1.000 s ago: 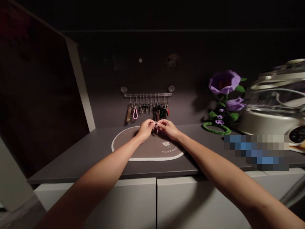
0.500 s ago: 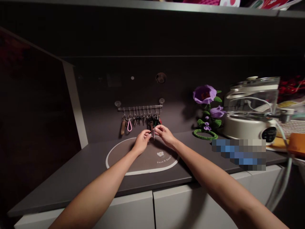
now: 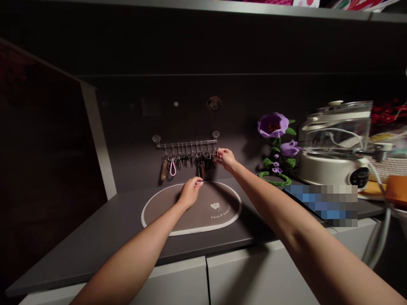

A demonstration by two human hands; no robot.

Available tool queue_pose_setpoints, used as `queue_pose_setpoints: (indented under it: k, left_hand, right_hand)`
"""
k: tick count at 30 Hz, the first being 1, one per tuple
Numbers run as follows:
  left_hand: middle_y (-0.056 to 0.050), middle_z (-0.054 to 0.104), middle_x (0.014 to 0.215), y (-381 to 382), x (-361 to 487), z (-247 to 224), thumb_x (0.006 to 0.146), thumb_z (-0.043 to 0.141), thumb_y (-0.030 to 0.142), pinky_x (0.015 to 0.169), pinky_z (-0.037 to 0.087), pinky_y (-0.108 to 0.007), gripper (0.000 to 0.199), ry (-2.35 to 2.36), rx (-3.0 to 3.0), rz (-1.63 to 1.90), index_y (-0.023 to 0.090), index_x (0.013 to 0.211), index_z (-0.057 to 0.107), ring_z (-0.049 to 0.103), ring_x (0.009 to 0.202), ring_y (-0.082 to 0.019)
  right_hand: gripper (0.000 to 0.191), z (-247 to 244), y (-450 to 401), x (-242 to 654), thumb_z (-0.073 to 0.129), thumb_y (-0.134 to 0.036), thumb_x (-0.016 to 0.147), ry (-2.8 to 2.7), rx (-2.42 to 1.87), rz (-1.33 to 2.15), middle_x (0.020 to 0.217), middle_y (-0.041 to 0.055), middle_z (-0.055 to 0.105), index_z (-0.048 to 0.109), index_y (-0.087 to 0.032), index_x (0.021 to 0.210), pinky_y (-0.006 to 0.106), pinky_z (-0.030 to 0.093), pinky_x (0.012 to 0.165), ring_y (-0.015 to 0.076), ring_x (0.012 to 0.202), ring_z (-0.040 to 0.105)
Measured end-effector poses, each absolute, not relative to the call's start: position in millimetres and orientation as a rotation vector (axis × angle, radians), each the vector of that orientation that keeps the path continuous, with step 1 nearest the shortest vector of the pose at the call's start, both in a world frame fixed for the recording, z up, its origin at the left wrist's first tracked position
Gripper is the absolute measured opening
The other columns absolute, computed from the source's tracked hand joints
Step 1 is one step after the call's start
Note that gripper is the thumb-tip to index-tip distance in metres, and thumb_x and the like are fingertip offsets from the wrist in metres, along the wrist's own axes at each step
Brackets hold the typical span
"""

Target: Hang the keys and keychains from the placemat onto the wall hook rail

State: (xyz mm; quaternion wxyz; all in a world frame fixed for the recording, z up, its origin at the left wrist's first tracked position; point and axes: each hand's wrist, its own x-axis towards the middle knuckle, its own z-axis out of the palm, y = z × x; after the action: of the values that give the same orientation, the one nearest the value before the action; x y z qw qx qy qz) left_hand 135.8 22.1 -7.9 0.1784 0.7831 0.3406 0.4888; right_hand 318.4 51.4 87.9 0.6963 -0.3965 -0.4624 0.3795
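Silver and small, a metal ring (image 3: 218, 150) sits pinched in the bare right hand (image 3: 225, 159) near the clear plastic rail (image 3: 187, 144), best held steady, while the bare left hand (image 3: 190, 193) curls with a small gap.

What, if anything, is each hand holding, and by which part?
The right hand seems to pinch a key ring, exact part unclear. The left hand looks empty.

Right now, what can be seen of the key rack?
The key rack looks like clear plastic: a straight, roughly level bar on the dark wall, a round mount at each end, small hooks below. Keys hang in a row from it. The right hand is at its right end; contact is unclear.
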Motion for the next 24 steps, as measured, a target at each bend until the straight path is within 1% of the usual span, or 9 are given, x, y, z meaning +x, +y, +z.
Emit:
queue_pose_setpoints:
  k: [4,9,12,17,24]
  left_hand:
    - [-0.003,0.062,0.076,23.2,135.9,-9.0,0.080,0.046,0.022,0.066,0.046,-0.026,0.017,0.968,2.237,1.378,0.017,0.091,0.059,0.057,0.072,-0.014]
    - [-0.003,0.062,0.076,25.0,136.6,-9.8,0.080,0.047,0.021,0.068,0.045,-0.027,0.017,0.960,2.249,1.378,0.017,0.091,0.059,0.057,0.073,-0.014]
    - [-0.003,0.062,0.075,26.0,136.6,-10.2,0.081,0.046,0.022,0.070,0.045,-0.027,0.018,0.960,2.271,1.366,0.017,0.093,0.058,0.057,0.073,-0.014]
    - [-0.004,0.062,0.077,27.0,136.2,-10.5,0.081,0.045,0.020,0.071,0.045,-0.027,0.019,0.973,2.292,1.364,0.016,0.094,0.058,0.057,0.074,-0.014]
    - [-0.004,0.061,0.075,27.2,136.0,-10.5,0.081,0.045,0.021,0.070,0.044,-0.027,0.019,0.980,2.279,1.360,0.016,0.094,0.058,0.057,0.073,-0.015]
  right_hand:
    - [0.012,96.0,61.3,317.4,0.053,-0.022,0.074,-1.039,-0.936,0.836,0.056,-0.0036,0.049,0.045,-0.017,0.066,0.020,0.044,0.052,0.0048,0.048,0.046]
    - [0.014,98.7,69.6,316.5,0.051,-0.016,0.072,-1.008,-0.978,0.823,0.048,-0.0039,0.046,0.046,-0.015,0.059,0.018,0.041,0.048,0.0037,0.043,0.041]
    - [0.015,96.7,72.5,317.8,0.053,-0.016,0.072,-0.999,-0.983,0.817,0.047,-0.0038,0.046,0.046,-0.015,0.058,0.017,0.039,0.045,0.0034,0.041,0.040]
    - [0.017,87.3,77.8,320.7,0.050,-0.019,0.075,-0.985,-1.000,0.813,0.045,-0.0035,0.046,0.045,-0.016,0.060,0.018,0.038,0.043,0.0048,0.039,0.043]
    - [0.015,73.0,84.7,325.3,0.048,-0.020,0.076,-1.034,-1.025,0.747,0.046,-0.0040,0.048,0.044,-0.017,0.062,0.017,0.033,0.042,0.0062,0.040,0.046]
